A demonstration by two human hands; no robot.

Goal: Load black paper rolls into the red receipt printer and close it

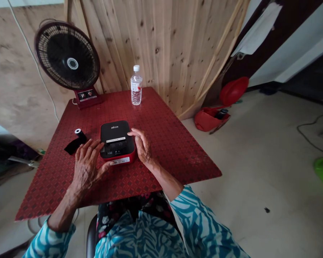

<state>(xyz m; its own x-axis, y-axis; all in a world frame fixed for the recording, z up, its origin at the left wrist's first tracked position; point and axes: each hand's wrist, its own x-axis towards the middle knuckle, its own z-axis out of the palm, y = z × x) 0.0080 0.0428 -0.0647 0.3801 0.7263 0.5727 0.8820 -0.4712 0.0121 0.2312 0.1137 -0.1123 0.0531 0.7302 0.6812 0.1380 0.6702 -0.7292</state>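
Observation:
A compact black-topped, red-sided device (113,134), which looks like a label printer, lies flat on the table between my hands. A white strip crosses its lid, and a white sticker is on its front side. My left hand (87,163) grips its front left corner, index finger at the left edge and thumb along the front. On the opposite side, my right hand (142,145) holds the right edge with its fingertips, the index finger reaching onto the top. Beyond my left hand is a small white-ended roll (79,133) with a black strip (73,146) trailing from it.
The table (161,143) has a red patterned cover. On it stand a dark red fan (72,64) at the back left and a clear water bottle (136,87) at the back. Wooden boards (164,46) rise behind. A red bin (207,118) sits on the floor to the right.

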